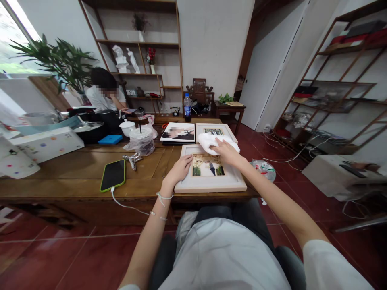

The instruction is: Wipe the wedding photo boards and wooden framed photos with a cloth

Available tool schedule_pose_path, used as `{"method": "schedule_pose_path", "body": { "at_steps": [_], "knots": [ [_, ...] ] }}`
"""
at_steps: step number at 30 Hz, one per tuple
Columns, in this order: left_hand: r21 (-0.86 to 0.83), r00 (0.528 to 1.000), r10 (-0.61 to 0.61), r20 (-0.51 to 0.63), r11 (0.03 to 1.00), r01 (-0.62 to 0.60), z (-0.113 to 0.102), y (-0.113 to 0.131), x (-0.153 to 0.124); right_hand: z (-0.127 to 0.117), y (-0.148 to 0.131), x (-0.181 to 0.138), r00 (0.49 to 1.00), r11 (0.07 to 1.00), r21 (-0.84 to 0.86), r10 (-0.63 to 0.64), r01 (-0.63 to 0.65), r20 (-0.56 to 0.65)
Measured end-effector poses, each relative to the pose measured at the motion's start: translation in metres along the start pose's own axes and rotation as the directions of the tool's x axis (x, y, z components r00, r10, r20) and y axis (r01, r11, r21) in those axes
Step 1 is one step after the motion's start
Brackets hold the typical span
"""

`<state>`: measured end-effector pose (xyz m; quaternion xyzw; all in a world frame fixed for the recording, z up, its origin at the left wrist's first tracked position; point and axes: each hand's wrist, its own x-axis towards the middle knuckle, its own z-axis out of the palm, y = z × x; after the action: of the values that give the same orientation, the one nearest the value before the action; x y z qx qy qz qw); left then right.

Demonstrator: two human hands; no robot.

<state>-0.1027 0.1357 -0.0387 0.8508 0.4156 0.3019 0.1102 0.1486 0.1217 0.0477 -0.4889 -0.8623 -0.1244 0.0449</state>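
A light wooden picture frame [211, 184] with a wide white mat and a small photo [208, 165] lies flat at the table's front edge. Along its left border rests my left hand [179, 168], fingers stretched onto the frame and not wrapped round anything visible. My right hand [225, 151] holds a bunched white cloth [208, 141], pressed on the far right part of this frame. The cloth also overlaps a second frame [229, 131] behind it and hides part of its picture.
Left of the frames are a photo book [177, 133], a bagged cup [141, 139], a metal tripod-like piece [132, 160] and a phone [113, 175] on a white cable. A bottle [187, 108] stands behind. Another person [105, 94] sits far left. A plastic bag [263, 170] lies right of the table.
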Motion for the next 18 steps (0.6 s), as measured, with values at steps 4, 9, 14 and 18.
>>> {"method": "schedule_pose_path", "body": {
  "at_steps": [4,9,14,18],
  "knots": [
    [0.008,1.000,0.006,0.000,1.000,-0.006,0.001,-0.001,0.000,0.010,-0.008,0.014,0.999,0.996,-0.076,-0.041,0.040,-0.016],
    [-0.001,1.000,0.002,0.002,1.000,-0.002,0.002,-0.001,0.001,0.000,-0.039,-0.006,0.992,0.998,-0.041,-0.034,0.039,0.122],
    [-0.006,1.000,0.005,0.003,1.000,-0.005,0.001,0.000,0.001,-0.045,-0.076,-0.056,0.958,0.995,0.062,-0.091,0.077,0.272],
    [-0.024,1.000,-0.005,-0.009,1.000,0.005,0.001,0.000,0.001,-0.074,-0.102,-0.087,0.948,0.987,0.105,-0.147,0.122,0.282]
  ]
}}
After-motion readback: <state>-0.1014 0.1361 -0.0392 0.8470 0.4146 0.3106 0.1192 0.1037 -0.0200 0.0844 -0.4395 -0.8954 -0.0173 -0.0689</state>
